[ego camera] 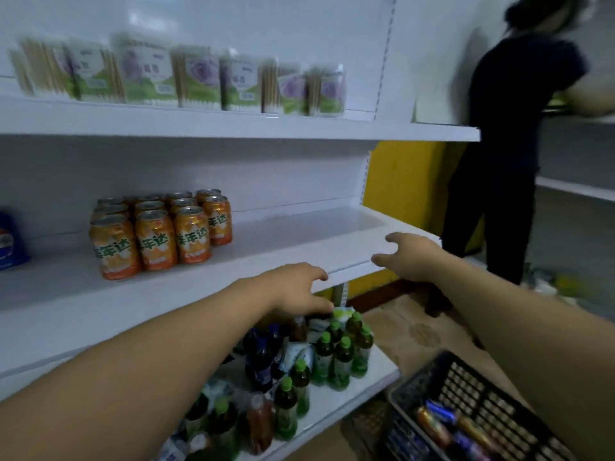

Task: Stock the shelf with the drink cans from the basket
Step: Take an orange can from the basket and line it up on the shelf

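Head view: we've got a block of orange cans (159,232) standing at 9 o'clock on the middle shelf (299,237), w/ bare space to its right. Our left hand (296,287) and right hand (412,257) hang over the shelf edge, fingers spread, holding nothing. Basket (472,387) at 5 o'clock shows several cans (442,424) inside, so we judge stocking only partly done.
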Demonstrator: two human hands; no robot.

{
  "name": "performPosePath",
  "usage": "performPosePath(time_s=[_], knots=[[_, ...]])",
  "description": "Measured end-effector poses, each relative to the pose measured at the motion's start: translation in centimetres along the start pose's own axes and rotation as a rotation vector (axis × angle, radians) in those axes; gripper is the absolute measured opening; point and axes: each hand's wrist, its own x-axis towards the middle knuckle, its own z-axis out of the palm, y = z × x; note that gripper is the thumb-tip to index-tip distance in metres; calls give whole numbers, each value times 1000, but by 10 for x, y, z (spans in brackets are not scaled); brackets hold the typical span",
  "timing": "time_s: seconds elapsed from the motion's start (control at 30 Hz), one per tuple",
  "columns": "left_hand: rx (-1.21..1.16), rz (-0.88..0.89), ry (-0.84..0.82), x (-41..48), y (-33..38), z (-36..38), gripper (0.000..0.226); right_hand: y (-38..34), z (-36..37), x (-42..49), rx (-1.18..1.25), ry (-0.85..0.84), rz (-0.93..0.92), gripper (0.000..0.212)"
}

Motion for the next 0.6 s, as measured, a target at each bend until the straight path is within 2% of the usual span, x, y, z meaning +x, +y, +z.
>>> performPosePath(time_s=[0.13,0.27,0.43,0.6], knots=[[72,230,-63,24,86,31,72,82,-14,-65,-10,88,238,67],[102,401,-144,36,145,69,71,147,-20,-126,37,83,446,64],[118,574,-239,49,188,118,60,192,3,-176,65,96,616,62],[134,624,-355,86,195,168,64,222,37,-187,104,63,753,68]])
